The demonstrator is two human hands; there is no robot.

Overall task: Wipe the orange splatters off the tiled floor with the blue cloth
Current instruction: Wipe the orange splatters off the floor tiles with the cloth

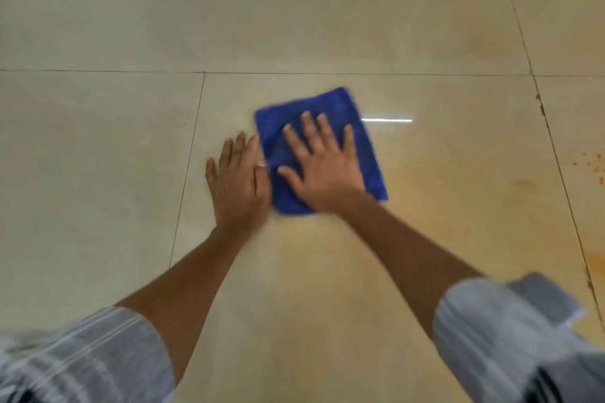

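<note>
A folded blue cloth (330, 108) lies flat on the beige tiled floor (98, 147). My right hand (322, 167) presses down on it with the fingers spread, palm covering its near half. My left hand (237, 183) rests flat on the bare tile just left of the cloth, its thumb touching the cloth's edge. Small orange splatters (591, 167) dot the floor at the far right. A faint orange smear (435, 180) tints the tile to the right of and nearer than the cloth. The picture is blurred by motion.
Dark grout lines (188, 167) cross the floor to the left, beyond the cloth and at the right. A bright light reflection (386, 120) shines just right of the cloth. Another orange stain (594, 258) sits by the right grout line. Striped rolled sleeves cover both upper arms.
</note>
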